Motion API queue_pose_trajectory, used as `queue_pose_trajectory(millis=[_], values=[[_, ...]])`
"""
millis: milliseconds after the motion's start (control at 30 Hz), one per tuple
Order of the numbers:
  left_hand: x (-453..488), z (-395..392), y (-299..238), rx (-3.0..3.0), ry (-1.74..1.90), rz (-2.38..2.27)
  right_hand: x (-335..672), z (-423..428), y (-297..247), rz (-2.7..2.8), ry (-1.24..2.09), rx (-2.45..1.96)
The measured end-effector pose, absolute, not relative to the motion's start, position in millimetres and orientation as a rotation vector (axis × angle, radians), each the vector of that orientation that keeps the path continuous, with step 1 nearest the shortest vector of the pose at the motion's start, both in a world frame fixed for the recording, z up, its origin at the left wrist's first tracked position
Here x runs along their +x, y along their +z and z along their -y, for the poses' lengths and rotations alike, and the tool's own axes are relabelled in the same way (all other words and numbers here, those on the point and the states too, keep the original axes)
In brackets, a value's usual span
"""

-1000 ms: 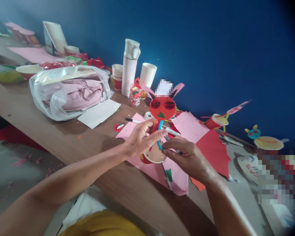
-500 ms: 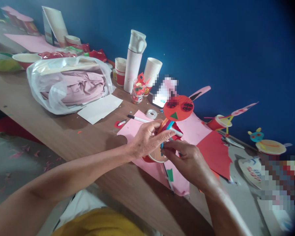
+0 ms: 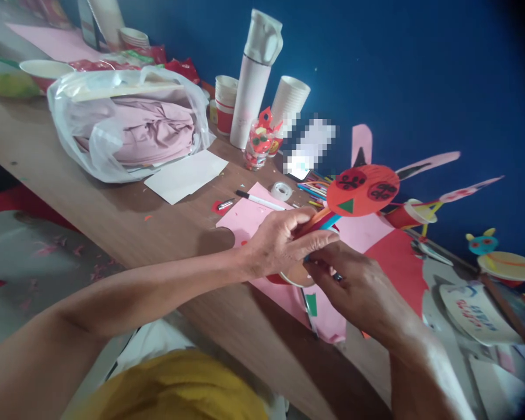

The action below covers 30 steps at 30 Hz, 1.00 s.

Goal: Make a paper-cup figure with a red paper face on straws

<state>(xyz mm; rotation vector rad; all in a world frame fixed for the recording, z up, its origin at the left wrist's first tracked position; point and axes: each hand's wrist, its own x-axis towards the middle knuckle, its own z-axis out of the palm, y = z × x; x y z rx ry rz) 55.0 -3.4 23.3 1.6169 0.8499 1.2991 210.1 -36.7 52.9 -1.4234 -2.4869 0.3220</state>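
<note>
My left hand (image 3: 280,240) is closed around the orange, red and blue sticks (image 3: 328,221) below a red paper rabbit head (image 3: 364,195). The head has pink-and-black ears, dark drawn eyes and a green triangle nose. My right hand (image 3: 356,280) is closed in a pinch at the lower end of the blue stick, just beside the left thumb. Whatever else its fingertips hold is hidden. Below both hands lies a paper cup (image 3: 298,277), mostly covered by them. Pink paper (image 3: 328,318) with a green scrap is spread under the cup.
A plastic bag (image 3: 126,125) with pink cloth stands at left. Behind are a white thermos (image 3: 254,87), stacked cups (image 3: 291,102) and a clear cup of red scraps (image 3: 259,146). A marker (image 3: 260,201) and tape roll (image 3: 282,191) lie nearby. Finished cup crafts (image 3: 411,214) stand right.
The view has shifted, and the rabbit head now tilts further right with its sticks leaning more. My right fingers have closed in nearer to my left hand.
</note>
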Motion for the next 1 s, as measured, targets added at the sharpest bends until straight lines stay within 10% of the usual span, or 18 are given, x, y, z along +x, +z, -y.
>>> queue_pose_trajectory(millis=[1000], values=[[49.4, -2.1, 36.8, 1.556, 1.031, -0.924, 208.5, 28.3, 50.2, 2.345, 0.446, -1.473]])
